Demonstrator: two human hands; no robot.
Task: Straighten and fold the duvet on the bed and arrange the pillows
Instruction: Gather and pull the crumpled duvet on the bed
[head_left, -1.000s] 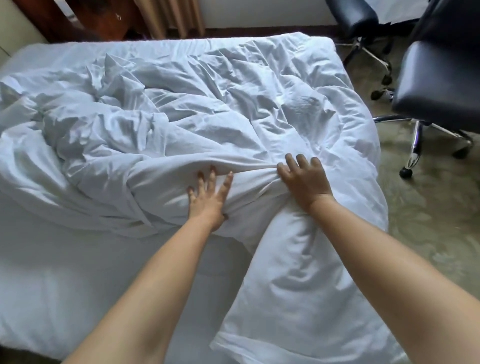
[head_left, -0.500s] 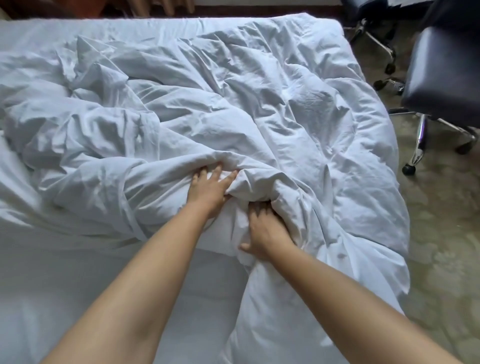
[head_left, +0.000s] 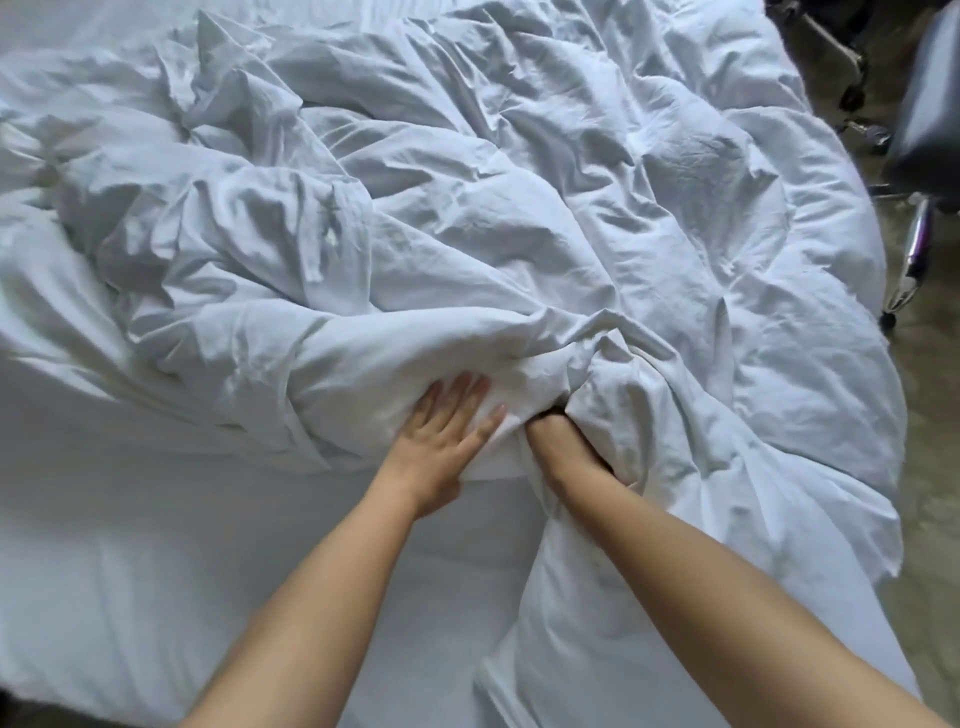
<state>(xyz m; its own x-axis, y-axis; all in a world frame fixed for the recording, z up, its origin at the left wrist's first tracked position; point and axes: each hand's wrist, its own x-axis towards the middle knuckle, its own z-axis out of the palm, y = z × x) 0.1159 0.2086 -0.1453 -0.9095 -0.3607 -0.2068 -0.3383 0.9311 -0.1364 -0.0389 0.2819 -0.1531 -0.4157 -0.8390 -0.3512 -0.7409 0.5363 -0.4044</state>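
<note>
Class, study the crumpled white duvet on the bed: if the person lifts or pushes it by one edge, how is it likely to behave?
The duvet is probably floppy: it lies in deep creases and bunches round the right hand. It looks puffy, so likely light for its bulk. Pushed by the flat left hand, it should rumple rather than slide whole.

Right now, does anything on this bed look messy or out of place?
Yes. The duvet is crumpled in a heap, one edge hanging off the right side towards the office chair. The right hand is buried in its folds; the left hand presses flat.
</note>
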